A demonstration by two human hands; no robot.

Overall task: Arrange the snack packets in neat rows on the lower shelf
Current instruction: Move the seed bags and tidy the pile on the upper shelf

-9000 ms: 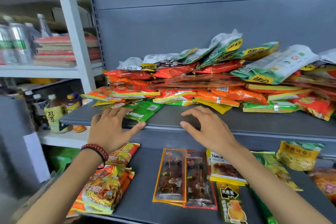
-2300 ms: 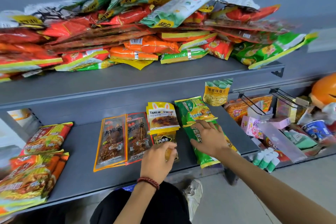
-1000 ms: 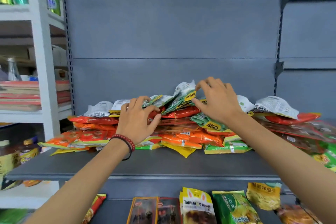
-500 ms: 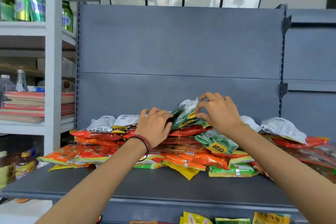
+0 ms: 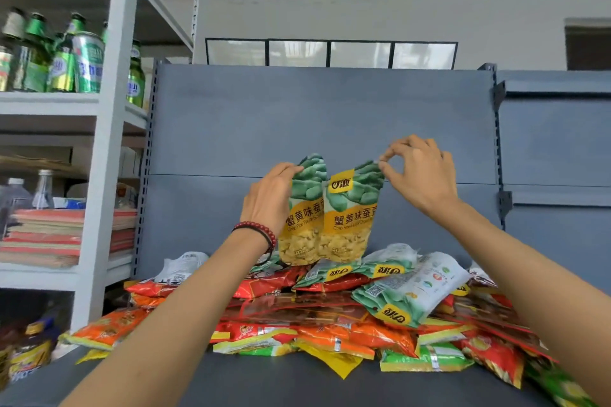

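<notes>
Your left grip [image 5: 269,196] is clamped round the left edge of one green-and-yellow bean packet [image 5: 303,228], and your right grip [image 5: 421,175] pinches the top corner of a second matching packet [image 5: 351,215] between thumb and fingertips (the two hang upright, side by side and overlapping, printed faces toward you). Both are held in the air above the heap of snack packets [image 5: 330,314] that sprawls on the grey shelf [image 5: 264,380], in front of its back panel. A red bead bracelet [image 5: 261,233] circles your left wrist.
</notes>
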